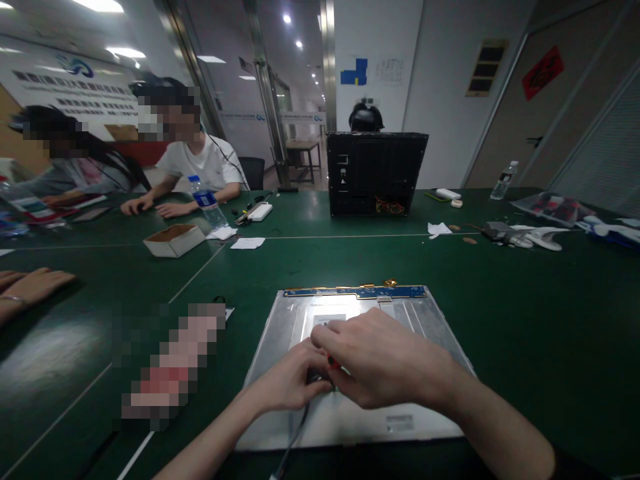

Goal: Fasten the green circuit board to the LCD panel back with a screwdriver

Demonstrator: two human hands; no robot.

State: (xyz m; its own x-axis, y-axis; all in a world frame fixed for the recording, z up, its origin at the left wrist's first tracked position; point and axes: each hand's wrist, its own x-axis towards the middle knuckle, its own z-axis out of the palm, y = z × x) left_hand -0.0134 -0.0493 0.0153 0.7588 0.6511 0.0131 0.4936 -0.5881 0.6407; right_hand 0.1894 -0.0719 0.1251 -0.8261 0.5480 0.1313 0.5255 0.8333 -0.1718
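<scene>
A flat display panel [265, 347] lies on the table in front of me, its silvery metal back facing up. Along its far edge runs a narrow blue circuit board [330, 292]. My right hand [383, 360] is closed over the middle of the panel, around a small red-and-black piece [332, 362] that looks like a tool handle; most of it is hidden by the fingers. Close against it, my left hand [290, 377] pinches a dark cable [299, 430], which trails down over the panel's near edge. The fingertips of both hands are partly hidden.
Left of the panel lies a blurred-out pinkish object [175, 363]. Farther off are an open box [175, 241], a water bottle [207, 203] and a black computer case [377, 177]. Two people sit at the left; another person's hand [37, 287] rests at the left edge.
</scene>
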